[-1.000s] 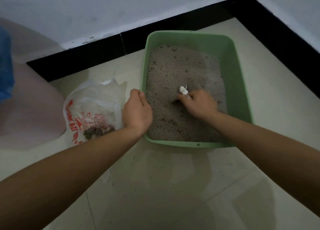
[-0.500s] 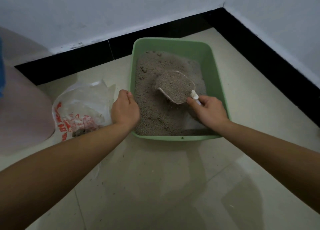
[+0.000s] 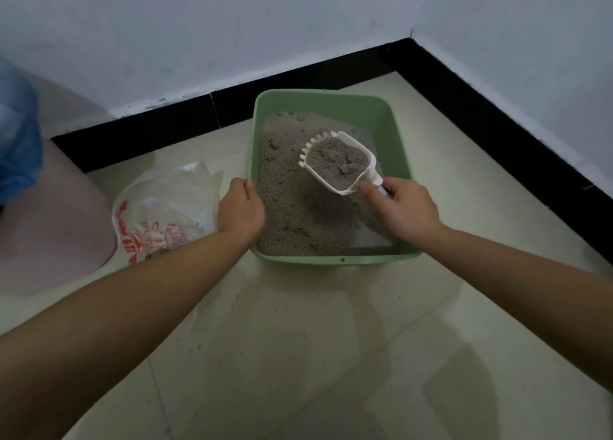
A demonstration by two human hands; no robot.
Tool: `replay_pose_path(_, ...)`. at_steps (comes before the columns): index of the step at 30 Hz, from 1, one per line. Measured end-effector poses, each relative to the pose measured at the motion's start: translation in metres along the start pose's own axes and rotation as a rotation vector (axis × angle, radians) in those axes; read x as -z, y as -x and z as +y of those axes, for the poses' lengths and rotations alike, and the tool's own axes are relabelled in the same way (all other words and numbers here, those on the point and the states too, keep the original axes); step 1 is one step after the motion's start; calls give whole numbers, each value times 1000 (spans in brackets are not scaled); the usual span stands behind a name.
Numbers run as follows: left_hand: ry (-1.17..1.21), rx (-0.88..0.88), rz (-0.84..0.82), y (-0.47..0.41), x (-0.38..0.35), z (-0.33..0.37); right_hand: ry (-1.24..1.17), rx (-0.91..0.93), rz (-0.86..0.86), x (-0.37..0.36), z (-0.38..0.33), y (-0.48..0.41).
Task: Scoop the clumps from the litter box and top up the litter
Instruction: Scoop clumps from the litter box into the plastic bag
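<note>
A green litter box (image 3: 331,259) sits on the tiled floor in the room's corner, holding grey litter (image 3: 292,207). My right hand (image 3: 403,207) grips the handle of a white slotted scoop (image 3: 338,166), held above the litter and loaded with grey litter and a clump. My left hand (image 3: 240,207) clasps the box's left rim. Bare box floor shows at the near right corner, by my right wrist.
A clear plastic bag with red print (image 3: 162,217) lies on the floor left of the box, with dark clumps inside near its front. A pinkish rounded object (image 3: 49,214) and blue plastic (image 3: 16,131) stand at far left. Black skirting runs along both walls.
My right hand dug the scoop out of the litter and raised it full; litter has sifted down, exposing the scoop's toothed rim. My left hand stayed on the rim.
</note>
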State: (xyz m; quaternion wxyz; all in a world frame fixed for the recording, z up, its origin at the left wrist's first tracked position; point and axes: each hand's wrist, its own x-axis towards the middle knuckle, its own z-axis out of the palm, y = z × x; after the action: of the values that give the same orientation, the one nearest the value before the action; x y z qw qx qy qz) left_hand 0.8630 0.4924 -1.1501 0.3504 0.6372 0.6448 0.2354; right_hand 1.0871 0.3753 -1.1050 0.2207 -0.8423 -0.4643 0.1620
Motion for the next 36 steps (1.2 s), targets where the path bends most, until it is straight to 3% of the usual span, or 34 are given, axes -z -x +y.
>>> replay_pose_path(19,112,93,-110,18,28,-10,-54,-96,2,9,-34,19)
replay_pose_path(36,235,150,-229,16,39,-16,53,61,-62,9,-47,23)
